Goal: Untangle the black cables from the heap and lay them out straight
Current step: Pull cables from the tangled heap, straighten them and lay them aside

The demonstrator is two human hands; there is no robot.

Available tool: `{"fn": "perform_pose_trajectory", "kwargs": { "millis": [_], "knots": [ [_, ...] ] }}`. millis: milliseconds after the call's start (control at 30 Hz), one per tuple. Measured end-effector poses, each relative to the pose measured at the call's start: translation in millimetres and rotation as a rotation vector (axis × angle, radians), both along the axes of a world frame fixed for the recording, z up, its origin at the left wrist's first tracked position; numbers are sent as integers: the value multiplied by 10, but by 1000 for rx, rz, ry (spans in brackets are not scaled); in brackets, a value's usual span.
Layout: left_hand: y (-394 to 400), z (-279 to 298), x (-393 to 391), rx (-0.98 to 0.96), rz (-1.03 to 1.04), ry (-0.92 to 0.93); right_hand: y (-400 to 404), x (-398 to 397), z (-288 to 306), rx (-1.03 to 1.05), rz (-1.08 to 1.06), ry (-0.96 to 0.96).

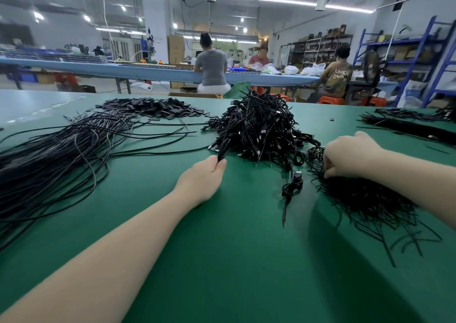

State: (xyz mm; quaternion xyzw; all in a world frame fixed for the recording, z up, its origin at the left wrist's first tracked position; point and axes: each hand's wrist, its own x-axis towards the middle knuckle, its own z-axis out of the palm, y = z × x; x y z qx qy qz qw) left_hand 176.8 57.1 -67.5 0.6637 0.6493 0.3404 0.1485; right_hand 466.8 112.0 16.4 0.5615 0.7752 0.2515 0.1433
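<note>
On the green bench: I see the heap [256, 130] of black cables sitting in the middle, just past both my hands.
Left hand: my left hand [204, 177] pinches one black cable [223, 148] at its near end, with fingers and thumb curled on it.
Cable line: that cable runs up and a little right from my left hand into the left foot of the heap.
Right hand: my right hand [350, 155] has its fingers curled down onto the loose cable bunch [362, 199] on the right, and I think it grips some strands, but the fingertips are hidden.
Which hand is nearer: both are close to the heap, but the left one already has a cable that leads into it.
Straight pile: the long laid-out cables [61, 159] lie far to the left, running from the near left edge toward the far middle.
Next pull: I think the cable must come back toward me and then swing left to join that pile.
Small coil: one wound cable [292, 187] lies alone between my hands.
</note>
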Motion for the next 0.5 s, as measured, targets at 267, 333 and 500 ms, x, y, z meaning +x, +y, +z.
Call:
{"fn": "perform_pose_trajectory", "kwargs": {
  "millis": [267, 333, 500],
  "knots": [
    [59, -37, -28, 11, -68, -83, -5, -94, 50, 80, 34, -54],
    [80, -43, -33, 5, -61, -126, 5, -120, 105, 67, 55, 67],
    [124, -35, -30, -22, -67, -255, -135, -438, 194, -57, 329, 896]
  ]
}}
